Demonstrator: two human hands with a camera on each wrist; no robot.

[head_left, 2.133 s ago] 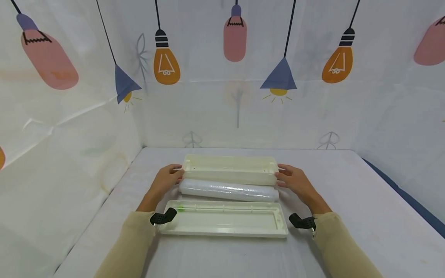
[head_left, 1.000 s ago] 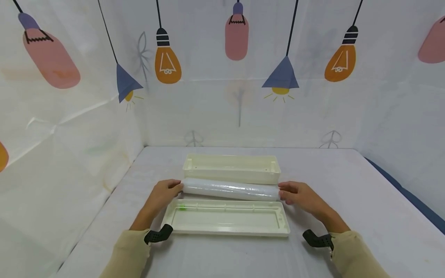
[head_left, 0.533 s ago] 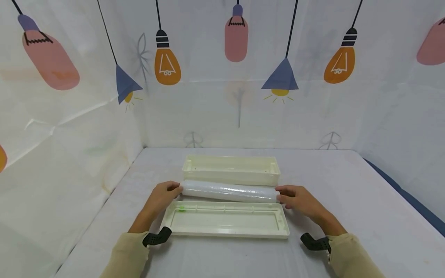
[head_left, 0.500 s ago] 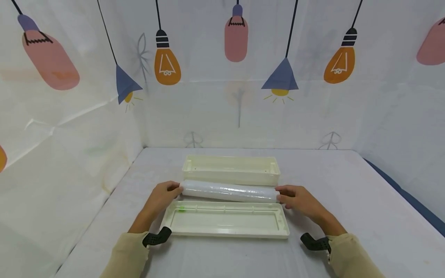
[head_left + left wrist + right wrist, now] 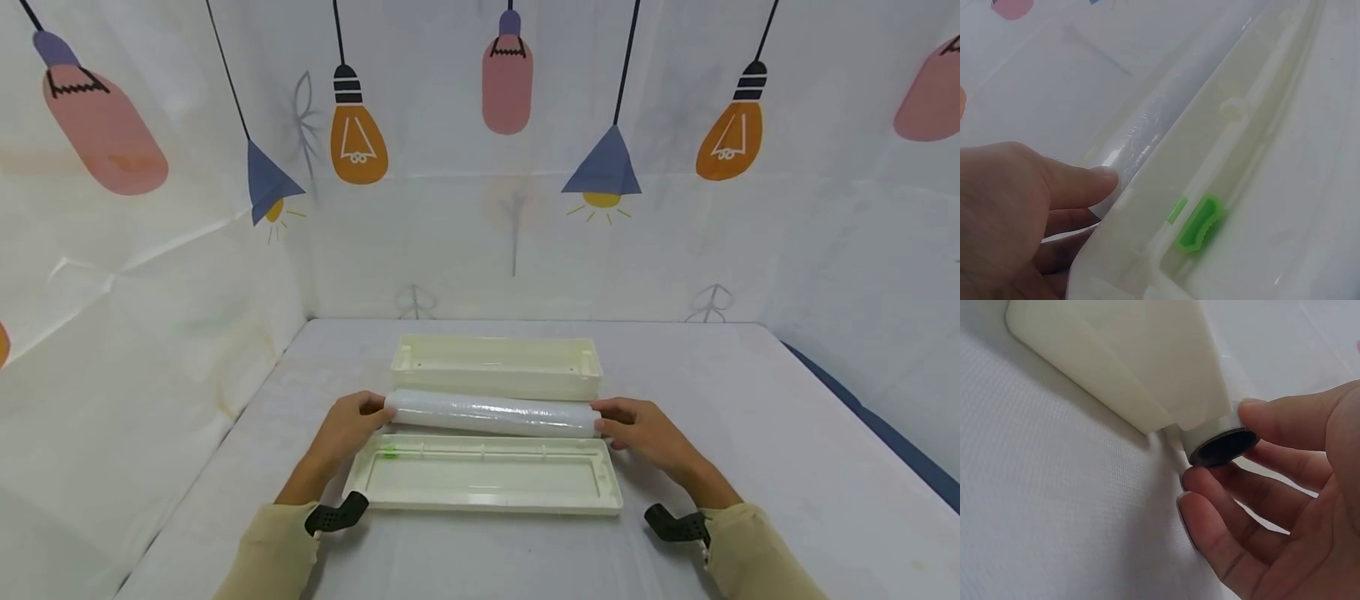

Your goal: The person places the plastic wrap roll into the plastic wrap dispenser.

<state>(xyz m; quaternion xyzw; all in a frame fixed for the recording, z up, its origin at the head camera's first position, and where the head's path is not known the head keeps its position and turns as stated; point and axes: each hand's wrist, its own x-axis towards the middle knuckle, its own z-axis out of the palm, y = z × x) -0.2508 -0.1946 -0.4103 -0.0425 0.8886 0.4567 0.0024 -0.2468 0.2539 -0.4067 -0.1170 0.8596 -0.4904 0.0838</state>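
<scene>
A roll of clear plastic wrap (image 5: 491,414) lies across the table between two cream plastic parts. My left hand (image 5: 351,427) grips its left end, the thumb lying on the film in the left wrist view. At the other end, my right hand (image 5: 643,429) holds the roll with the thumb above and fingers below; the dark hollow core end (image 5: 1225,447) shows in the right wrist view. In front lies a shallow cream lid (image 5: 487,477), inner side up, with a green slide cutter (image 5: 1200,224) on its rail. Behind the roll stands the deeper cream box (image 5: 495,385), open at the top.
White cloth covers the table (image 5: 750,400). A white sheet (image 5: 450,233) printed with lamps and bulbs hangs behind and at the sides. Black wrist cameras (image 5: 337,512) sit at both sleeves, the left one overlapping the lid's corner in the head view.
Both hands have moved from the ends of the deeper box down to the ends of the plastic wrap roll. My right hand has then shifted slightly left onto the roll's end.
</scene>
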